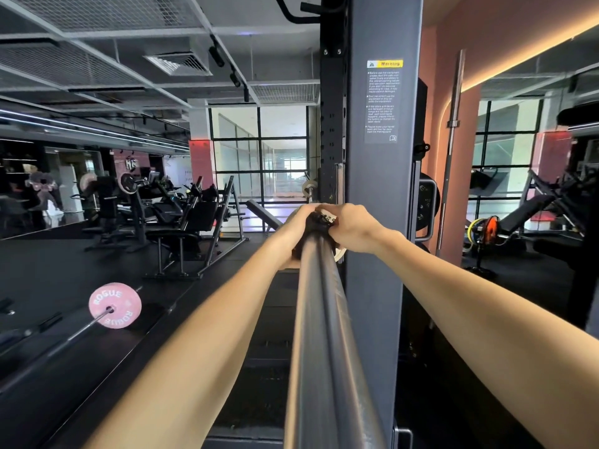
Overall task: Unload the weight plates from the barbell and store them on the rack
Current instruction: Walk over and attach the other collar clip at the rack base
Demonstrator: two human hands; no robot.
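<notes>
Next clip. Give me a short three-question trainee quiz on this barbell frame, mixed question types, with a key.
1. True or false: both hands are at the collar on the barbell.
2. Which colour is the plate on the floor barbell at lower left? A) pink B) green C) yellow
3. Fill in: the yellow header of the sticker on the upright reads ____.

Key:
1. True: the left hand and the right hand meet there, fingers curled at it.
2. A: the pink plate.
3. "Warning", on the sticker on the rack upright.

A gym: a rack upright [382, 189], a pink plate [115, 305] on black flooring [64, 270], exercise machines [181, 222], wall mirrors [531, 150].
</notes>
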